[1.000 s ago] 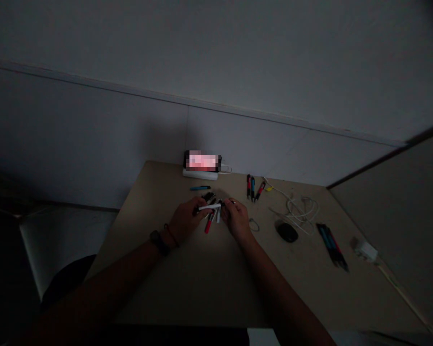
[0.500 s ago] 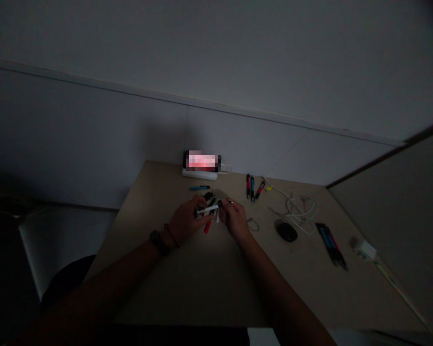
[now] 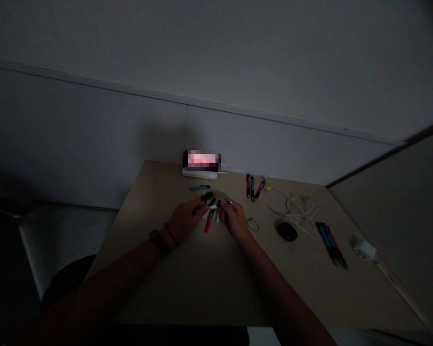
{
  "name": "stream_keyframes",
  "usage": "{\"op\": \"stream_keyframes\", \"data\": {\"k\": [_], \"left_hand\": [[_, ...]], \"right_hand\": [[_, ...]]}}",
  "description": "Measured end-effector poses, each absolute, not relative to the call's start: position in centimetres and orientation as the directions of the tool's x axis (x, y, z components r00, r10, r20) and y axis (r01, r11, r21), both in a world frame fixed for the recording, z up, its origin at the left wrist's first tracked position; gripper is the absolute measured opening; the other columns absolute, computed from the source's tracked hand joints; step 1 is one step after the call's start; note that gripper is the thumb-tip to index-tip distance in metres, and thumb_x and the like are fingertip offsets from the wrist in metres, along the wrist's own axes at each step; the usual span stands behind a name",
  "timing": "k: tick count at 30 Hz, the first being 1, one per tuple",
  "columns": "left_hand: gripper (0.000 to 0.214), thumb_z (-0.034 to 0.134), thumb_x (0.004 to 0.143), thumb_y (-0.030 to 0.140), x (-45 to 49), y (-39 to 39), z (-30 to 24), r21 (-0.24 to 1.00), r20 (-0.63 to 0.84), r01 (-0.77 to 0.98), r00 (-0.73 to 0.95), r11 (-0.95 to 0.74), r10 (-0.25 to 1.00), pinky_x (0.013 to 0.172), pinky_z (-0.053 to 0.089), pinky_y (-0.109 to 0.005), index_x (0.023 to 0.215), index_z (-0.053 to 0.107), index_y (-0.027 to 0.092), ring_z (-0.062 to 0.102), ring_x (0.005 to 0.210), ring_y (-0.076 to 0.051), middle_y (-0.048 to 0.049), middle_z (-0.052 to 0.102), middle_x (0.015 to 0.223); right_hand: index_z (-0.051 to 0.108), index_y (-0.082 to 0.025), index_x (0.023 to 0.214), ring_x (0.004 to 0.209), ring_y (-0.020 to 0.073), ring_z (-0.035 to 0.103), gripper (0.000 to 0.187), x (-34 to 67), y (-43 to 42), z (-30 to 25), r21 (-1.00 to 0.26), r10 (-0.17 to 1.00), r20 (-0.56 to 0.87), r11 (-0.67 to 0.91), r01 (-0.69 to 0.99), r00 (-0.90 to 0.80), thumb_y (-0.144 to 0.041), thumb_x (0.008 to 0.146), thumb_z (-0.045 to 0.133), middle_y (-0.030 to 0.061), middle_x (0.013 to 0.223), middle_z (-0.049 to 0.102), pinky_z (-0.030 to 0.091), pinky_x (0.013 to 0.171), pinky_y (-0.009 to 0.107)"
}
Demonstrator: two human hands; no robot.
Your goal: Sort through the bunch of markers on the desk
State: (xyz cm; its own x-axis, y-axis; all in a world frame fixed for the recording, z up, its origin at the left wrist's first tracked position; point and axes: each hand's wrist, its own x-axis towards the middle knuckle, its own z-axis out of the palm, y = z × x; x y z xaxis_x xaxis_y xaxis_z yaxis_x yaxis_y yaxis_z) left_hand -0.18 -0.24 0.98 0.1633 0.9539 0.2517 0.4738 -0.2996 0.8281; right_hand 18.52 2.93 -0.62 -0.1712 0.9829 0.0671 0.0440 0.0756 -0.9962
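Between my two hands is a white pen (image 3: 213, 207) with dark ends, held over the table. My left hand (image 3: 189, 216) is closed on its left part, and the fingers cover much of the barrel. My right hand (image 3: 235, 219) pinches the dark right end, from which a small shiny tip sticks out. Under and around the fingers lies a loose pile of pen parts, with white and black pieces and a red piece (image 3: 208, 225) pointing towards me. Just behind the pile lies a blue pen (image 3: 199, 188). Dim light blurs the small parts.
A lit phone (image 3: 202, 161) leans on a white block (image 3: 199, 174) by the wall. Several red and blue pens (image 3: 252, 187) lie right of it. Further right are a white cable (image 3: 299, 211), a black mouse (image 3: 286, 231), more pens (image 3: 331, 245) and a white plug (image 3: 364, 250).
My left fingers have slid right along the white pen, now covering more of its barrel. My right hand has stayed almost in place, still holding the dark end.
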Motion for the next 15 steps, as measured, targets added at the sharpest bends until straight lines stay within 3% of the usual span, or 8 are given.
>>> {"op": "stream_keyframes", "data": {"k": [5, 11, 15], "left_hand": [[0.033, 0.049, 0.099, 0.042, -0.19, -0.16, 0.82, 0.827, 0.251, 0.477, 0.163, -0.299, 0.954, 0.063, 0.042, -0.026, 0.085, 0.068, 0.018, 0.061, 0.069, -0.015, -0.0012, 0.067, 0.073], [0.027, 0.072, 0.085, 0.039, 0.00, -0.16, 0.33, 0.853, 0.252, 0.442, 0.119, -0.278, 0.960, 0.067, 0.048, -0.026, 0.103, 0.063, 0.021, 0.066, 0.076, -0.016, -0.0008, 0.072, 0.085], [0.023, 0.074, 0.083, 0.035, 0.04, -0.16, 0.19, 0.849, 0.270, 0.437, 0.126, -0.298, 0.954, 0.069, 0.049, -0.027, 0.096, 0.061, 0.021, 0.066, 0.077, -0.016, -0.0005, 0.071, 0.085]], "right_hand": [[0.048, -0.022, 0.054, 0.043, 0.0114, 0.039, 0.056, 18.39, 2.66, -0.27, -0.994, 0.980, 0.101, 0.106, 0.022, -0.169, -0.064, 0.089, 0.061, -0.0041, 0.044, 0.045, 0.030, 0.048, 0.028], [0.049, -0.022, 0.053, 0.043, 0.0117, 0.039, 0.056, 18.41, 2.59, 0.09, -0.990, 0.977, 0.113, 0.126, 0.063, -0.179, -0.063, 0.090, 0.059, -0.0038, 0.043, 0.045, 0.032, 0.049, 0.028], [0.050, -0.022, 0.053, 0.043, 0.0120, 0.040, 0.055, 18.38, 2.61, 0.13, -0.989, 0.977, 0.112, 0.127, 0.074, -0.179, -0.063, 0.089, 0.059, -0.0035, 0.043, 0.046, 0.032, 0.049, 0.028]]}}
